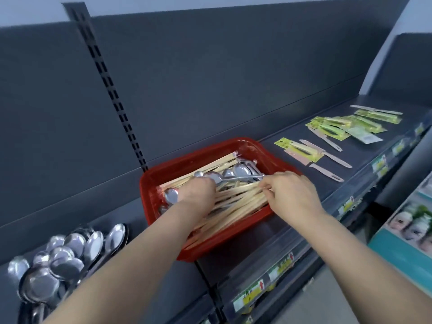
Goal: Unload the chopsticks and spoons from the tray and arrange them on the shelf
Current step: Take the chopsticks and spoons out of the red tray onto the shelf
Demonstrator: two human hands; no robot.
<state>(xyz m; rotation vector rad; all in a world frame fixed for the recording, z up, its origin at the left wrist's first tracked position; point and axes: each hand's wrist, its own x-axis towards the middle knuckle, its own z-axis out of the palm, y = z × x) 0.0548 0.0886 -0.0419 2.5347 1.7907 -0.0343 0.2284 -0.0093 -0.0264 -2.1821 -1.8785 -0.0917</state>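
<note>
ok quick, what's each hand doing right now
Left hand: closed around the chopsticks in the red tray.
Right hand: fingers pinched shut on the same chopsticks.

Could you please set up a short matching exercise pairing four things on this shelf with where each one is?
Things:
1. red tray
2. pile of spoons
3. packaged knives
4. chopsticks

Places:
A. lying on the shelf, far right
B. inside the tray, under both hands
C. on the shelf, left of the tray
D. on the middle of the shelf, overhanging its front edge

Pairs: 1-D, 2-C, 3-A, 4-B
</note>
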